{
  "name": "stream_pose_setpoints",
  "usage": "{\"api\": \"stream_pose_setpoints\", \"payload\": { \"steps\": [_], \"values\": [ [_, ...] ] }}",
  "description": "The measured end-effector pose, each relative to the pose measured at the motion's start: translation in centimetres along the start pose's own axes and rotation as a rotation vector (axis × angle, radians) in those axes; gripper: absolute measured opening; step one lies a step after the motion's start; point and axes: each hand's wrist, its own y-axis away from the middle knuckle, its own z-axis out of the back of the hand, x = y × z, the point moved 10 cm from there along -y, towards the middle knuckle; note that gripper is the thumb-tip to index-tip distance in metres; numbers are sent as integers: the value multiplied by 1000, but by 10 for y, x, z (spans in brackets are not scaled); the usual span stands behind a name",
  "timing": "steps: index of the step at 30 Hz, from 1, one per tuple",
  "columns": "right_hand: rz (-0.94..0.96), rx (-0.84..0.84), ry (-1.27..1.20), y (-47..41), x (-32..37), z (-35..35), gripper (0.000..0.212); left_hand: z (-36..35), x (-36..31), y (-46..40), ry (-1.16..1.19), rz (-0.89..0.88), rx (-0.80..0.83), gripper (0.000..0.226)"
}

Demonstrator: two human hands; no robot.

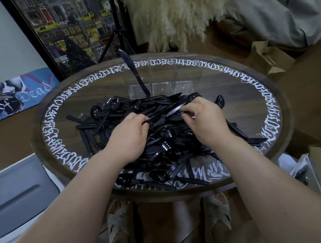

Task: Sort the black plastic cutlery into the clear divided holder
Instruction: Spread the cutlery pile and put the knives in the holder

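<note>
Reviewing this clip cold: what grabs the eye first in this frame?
The big heap of black plastic cutlery in the middle of the round table, ringed with white lettering. Both hands work in it: the left hand and right hand each grip pieces near the top. Behind the heap, the clear divided holder has one knife leaning in its left compartment.

Head camera looks steeply down (close) over the round table (265,91).
</note>
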Motion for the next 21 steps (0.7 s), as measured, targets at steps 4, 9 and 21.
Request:
{"api": "stream_pose_setpoints", "payload": {
  "steps": [4,9,21],
  "values": [
    [-130,-67,-95,2,-12,10,17,-4,-1,2,28,-17,57,28],
    [-260,-52,-222,6,-24,9,32,-3,-12,5,-16,-71,61,32],
    [-301,27,-433,9,-26,-3,36,1,-3,0,-37,-72,-24,35]
  ]
}}
